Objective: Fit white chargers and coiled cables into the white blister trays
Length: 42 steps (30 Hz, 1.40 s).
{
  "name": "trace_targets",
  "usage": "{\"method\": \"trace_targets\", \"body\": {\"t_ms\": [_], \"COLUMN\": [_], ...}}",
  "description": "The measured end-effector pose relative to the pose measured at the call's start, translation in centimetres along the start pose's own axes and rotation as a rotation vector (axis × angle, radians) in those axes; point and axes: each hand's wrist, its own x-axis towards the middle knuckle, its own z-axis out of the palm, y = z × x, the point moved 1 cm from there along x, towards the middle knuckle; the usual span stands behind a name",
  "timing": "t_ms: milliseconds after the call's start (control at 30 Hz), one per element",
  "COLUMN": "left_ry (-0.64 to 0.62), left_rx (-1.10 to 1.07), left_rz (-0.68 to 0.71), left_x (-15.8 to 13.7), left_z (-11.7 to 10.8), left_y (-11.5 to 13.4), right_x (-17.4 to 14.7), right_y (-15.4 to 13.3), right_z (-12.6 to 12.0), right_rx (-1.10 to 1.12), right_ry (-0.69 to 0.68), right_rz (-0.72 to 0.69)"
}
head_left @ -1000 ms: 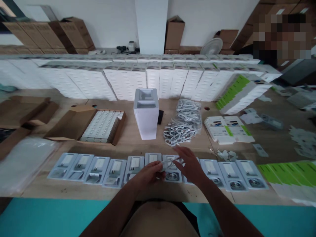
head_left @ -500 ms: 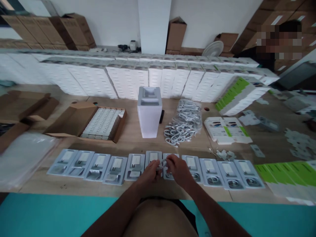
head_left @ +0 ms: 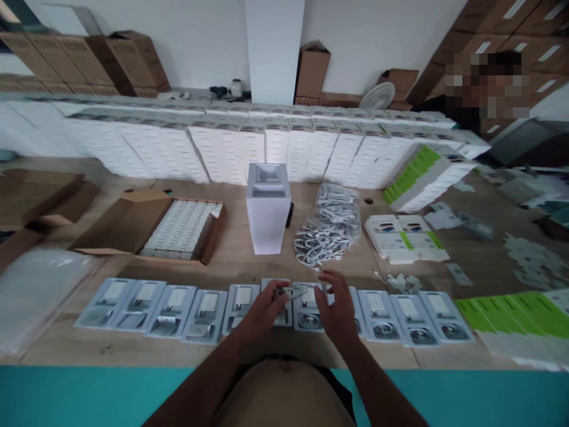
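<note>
My left hand (head_left: 268, 305) is closed on a coiled white cable (head_left: 294, 291), held above the middle of a row of pale plastic trays. Just right of the coil, my right hand (head_left: 336, 308) has its fingers apart and holds nothing. Below the hands lies a tray (head_left: 303, 305) with a white adapter block and a coiled cable in it. Trays on the right, such as this one (head_left: 414, 317), also hold a block and a coil. Those on the left, like this tray (head_left: 207, 314), hold a block but show no coil. My left hand partly hides one middle tray.
Beyond the trays stand a tall stack of nested trays (head_left: 268, 219) and a heap of cables (head_left: 329, 228). An open carton of white blocks (head_left: 182, 228) lies left. Flat printed boxes (head_left: 404, 237) lie right. White boxes (head_left: 302, 148) form a wall behind; a person sits far right.
My right hand has let go of the cable and moved right, its fingers spreading. The cable now shows as a coil in my left hand. The view has shifted slightly.
</note>
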Motion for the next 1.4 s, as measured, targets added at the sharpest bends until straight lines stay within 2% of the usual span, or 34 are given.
{"method": "trace_targets", "body": {"t_ms": [33,100,167,200,367,500,633,700,800,900,1000,1100,1200,1300,1400], "left_ry": [-0.013,-0.042,-0.052,-0.053,-0.091,-0.045,0.081,0.059,-0.014,0.029,0.108,0.123,0.060,-0.074,-0.118], "left_rx": [0.104,0.226,0.234,0.214,0.185,0.172,0.092,0.055,0.050,0.158,0.334,0.397,0.298,0.079,-0.068], "left_rz": [0.069,0.170,0.187,0.156,-0.131,-0.227,-0.207,-0.187,-0.178,-0.118,-0.050,-0.038,-0.033,-0.066,-0.101], "left_x": [-0.2,-0.6,-0.8,-0.8,-0.5,-0.3,-0.3,-0.6,-1.0,-1.2,-1.2,-1.3,-1.8,-2.2,-2.2], "left_z": [-0.2,-0.4,-0.4,-0.3,-0.2,-0.5,-0.4,0.0,0.3,0.2,-0.3,-0.6,-0.6,-0.7,-1.0], "left_y": [0.6,1.5,2.0,2.0,0.0,-1.6,-1.9,-1.9,-2.1,-2.6,-3.0,-2.7,-2.1,-1.8,-2.1], "right_x": [0.5,1.2,1.3,1.3,0.4,-0.2,-0.2,0.0,0.2,0.0,-0.4,-0.8,-1.5,-2.4,-3.2], "right_y": [0.1,0.4,0.4,0.3,-0.1,-0.2,-0.9,-1.3,-1.6,-1.8,-2.4,-3.0,-3.0,-2.3,-1.7], "right_z": [-0.2,-0.2,0.1,0.2,0.9,1.0,0.5,0.3,0.4,0.7,1.0,1.7,3.1,4.5,5.4], "right_rx": [0.019,0.077,0.126,0.132,0.036,-0.121,-0.351,-0.477,-0.608,-0.648,-0.585,-0.301,0.099,0.482,0.713], "right_ry": [-0.041,-0.267,-0.475,-0.520,-0.468,-0.487,-0.456,-0.425,-0.460,-0.493,-0.495,-0.507,-0.482,-0.433,-0.415], "right_rz": [0.016,0.075,0.127,0.136,0.028,-0.091,-0.272,-0.323,-0.329,-0.309,-0.220,-0.051,0.187,0.459,0.654]}}
